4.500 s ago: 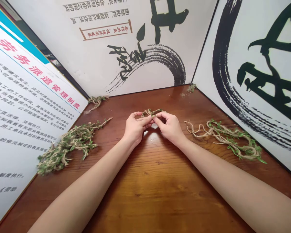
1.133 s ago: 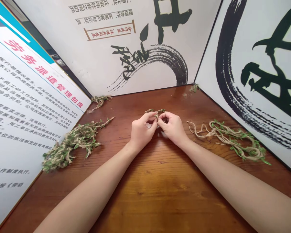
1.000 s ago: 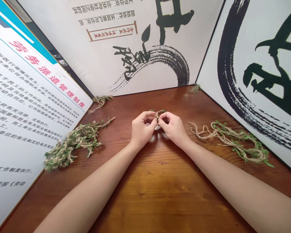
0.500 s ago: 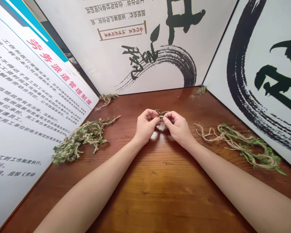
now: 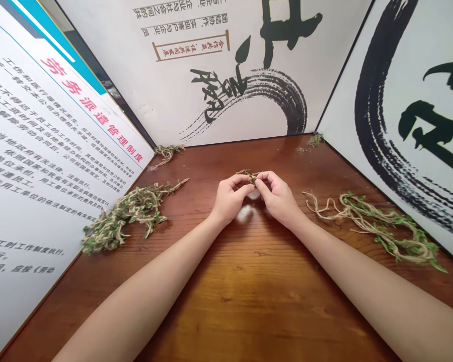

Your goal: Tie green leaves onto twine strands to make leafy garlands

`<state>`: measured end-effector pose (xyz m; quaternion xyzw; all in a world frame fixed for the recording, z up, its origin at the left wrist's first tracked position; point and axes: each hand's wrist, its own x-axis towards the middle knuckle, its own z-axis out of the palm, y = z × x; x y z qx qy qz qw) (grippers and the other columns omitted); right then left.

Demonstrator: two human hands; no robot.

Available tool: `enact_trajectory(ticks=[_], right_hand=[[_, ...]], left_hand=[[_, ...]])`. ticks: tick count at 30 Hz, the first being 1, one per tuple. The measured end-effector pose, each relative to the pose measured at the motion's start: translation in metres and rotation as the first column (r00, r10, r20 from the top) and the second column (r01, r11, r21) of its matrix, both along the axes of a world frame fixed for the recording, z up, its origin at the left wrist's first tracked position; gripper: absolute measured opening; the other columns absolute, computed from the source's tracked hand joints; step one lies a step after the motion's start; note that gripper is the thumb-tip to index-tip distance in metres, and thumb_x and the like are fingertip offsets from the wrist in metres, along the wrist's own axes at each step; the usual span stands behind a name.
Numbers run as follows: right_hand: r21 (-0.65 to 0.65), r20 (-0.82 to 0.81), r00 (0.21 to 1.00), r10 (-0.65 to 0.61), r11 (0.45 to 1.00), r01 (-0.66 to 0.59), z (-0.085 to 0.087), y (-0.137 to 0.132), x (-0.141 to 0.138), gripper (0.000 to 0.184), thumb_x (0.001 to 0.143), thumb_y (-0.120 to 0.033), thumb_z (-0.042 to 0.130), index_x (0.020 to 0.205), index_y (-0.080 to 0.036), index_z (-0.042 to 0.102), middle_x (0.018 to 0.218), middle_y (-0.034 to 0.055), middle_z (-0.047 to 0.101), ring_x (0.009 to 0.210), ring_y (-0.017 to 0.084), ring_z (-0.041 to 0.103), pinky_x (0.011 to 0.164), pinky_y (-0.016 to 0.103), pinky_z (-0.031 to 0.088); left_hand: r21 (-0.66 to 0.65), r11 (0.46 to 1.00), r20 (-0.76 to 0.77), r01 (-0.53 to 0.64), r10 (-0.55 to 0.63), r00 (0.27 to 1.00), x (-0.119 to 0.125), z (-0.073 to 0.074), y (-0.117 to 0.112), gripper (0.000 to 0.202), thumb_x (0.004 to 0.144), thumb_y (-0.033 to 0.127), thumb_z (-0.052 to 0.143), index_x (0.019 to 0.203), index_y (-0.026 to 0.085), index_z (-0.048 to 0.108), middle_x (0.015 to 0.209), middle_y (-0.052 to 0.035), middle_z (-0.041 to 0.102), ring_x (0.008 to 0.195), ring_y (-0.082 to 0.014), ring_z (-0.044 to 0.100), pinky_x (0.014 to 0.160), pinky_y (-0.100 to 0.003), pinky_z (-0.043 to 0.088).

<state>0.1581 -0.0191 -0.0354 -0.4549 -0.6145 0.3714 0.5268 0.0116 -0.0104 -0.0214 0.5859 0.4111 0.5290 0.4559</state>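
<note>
Your left hand (image 5: 230, 199) and right hand (image 5: 278, 199) are together, both pinching a short leafy twine (image 5: 249, 175), its long axis running left to right, slightly nearer the right hand, mid-worktop (image 5: 249, 311) toward the far edge.

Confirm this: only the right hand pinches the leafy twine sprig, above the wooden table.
Wrong: not only the right hand. The head view shows the left hand pinching the sprig too, above the wooden table.
</note>
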Motion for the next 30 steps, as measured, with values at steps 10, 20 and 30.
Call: enact_trajectory(ticks=[10,20,30], right_hand=[[-0.024,-0.093,0.996,-0.014,1.000,0.012,-0.0042,0.0043,0.0015,0.029,0.092,-0.047,0.055,0.098,-0.018,0.054,0.094,0.0072,0.064,0.090,0.019,0.060,0.077,0.034,0.046],[-0.030,-0.061,0.998,0.018,0.999,-0.020,-0.0034,0.0040,0.0021,0.032,0.093,-0.049,0.053,0.099,-0.017,0.057,0.099,0.0084,0.066,0.091,0.019,0.060,0.084,0.036,0.046],[0.045,0.049,0.999,0.019,0.999,-0.021,-0.0021,0.0009,-0.0002,0.029,0.093,-0.044,0.056,0.094,-0.015,0.062,0.092,0.0089,0.069,0.080,0.019,0.060,0.077,0.035,0.047]], left_hand=[[-0.126,0.991,0.001,-0.034,0.034,0.999,0.0020,0.0013,0.0020,0.027,0.074,0.039,0.082,0.075,0.014,0.072,0.072,-0.0050,0.066,0.064,-0.0131,0.059,0.058,-0.026,0.050],[0.067,0.997,-0.032,-0.040,0.043,0.999,0.0002,-0.0051,0.0025,0.018,0.078,0.031,0.079,0.089,0.017,0.081,0.093,-0.0083,0.074,0.084,-0.0171,0.066,0.080,-0.031,0.053],[-0.050,0.999,0.120,-0.021,0.027,0.992,0.0008,-0.0024,0.0020,0.018,0.069,0.032,0.088,0.085,0.023,0.084,0.095,-0.0080,0.074,0.088,-0.0177,0.067,0.082,-0.029,0.052]])
